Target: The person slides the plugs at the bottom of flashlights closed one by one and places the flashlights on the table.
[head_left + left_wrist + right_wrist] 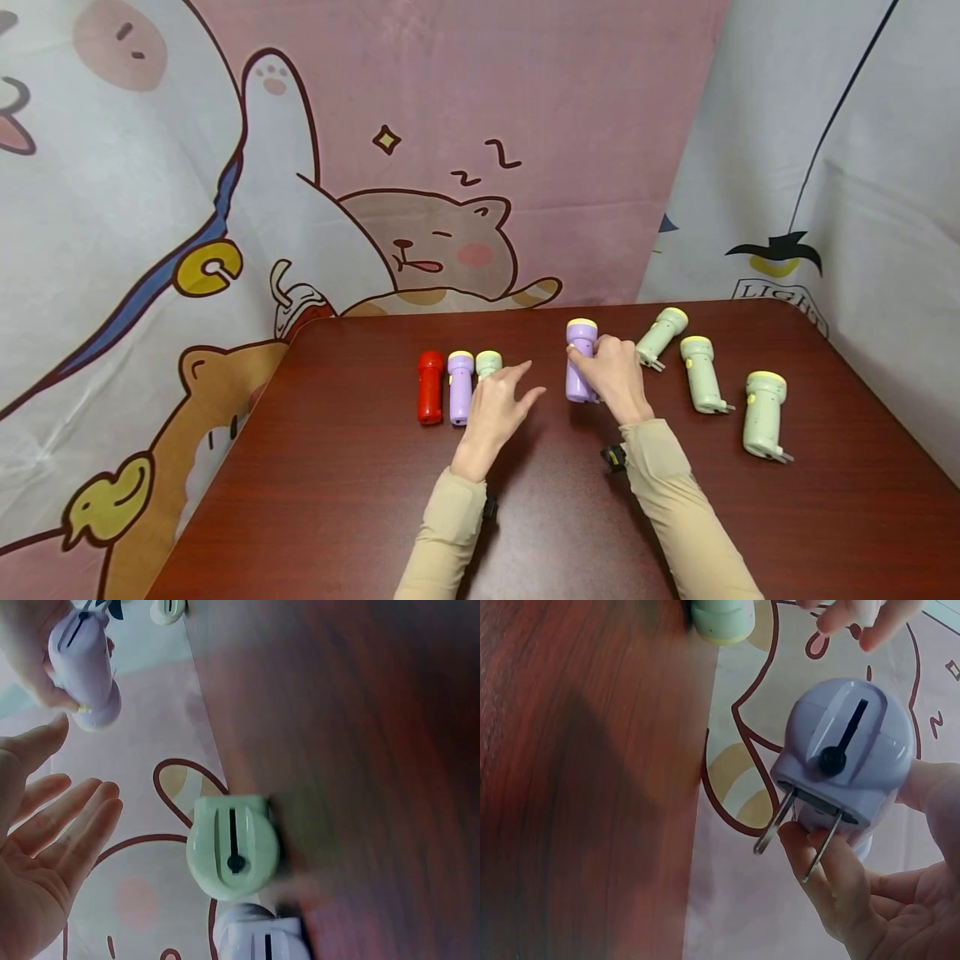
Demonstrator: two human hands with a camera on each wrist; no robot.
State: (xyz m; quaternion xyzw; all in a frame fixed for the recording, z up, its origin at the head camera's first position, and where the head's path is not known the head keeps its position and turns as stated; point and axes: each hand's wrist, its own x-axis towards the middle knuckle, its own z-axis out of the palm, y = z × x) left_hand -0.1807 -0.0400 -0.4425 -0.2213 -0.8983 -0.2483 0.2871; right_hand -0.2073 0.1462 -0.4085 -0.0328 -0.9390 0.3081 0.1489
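Note:
A light purple flashlight point(576, 379) is gripped between the thumb and fingers of my right hand point(621, 379). Two metal plug prongs stick out of its tail in the right wrist view, and there it appears lifted off the table. My left hand point(495, 412) hovers with spread fingers by a pale green flashlight point(489, 362), partly covering it in the head view. From the left wrist, that hand shows nothing held. Left of the green one stand in a row another purple flashlight point(461, 387) and a red flashlight point(430, 387).
On the right side of the brown table point(360, 517) lie three pale green flashlights: one at the back point(660, 335), one in the middle point(702, 375) and one nearer point(764, 417). Their plug prongs are folded out. A cartoon-print cloth point(585, 125) hangs behind the table.

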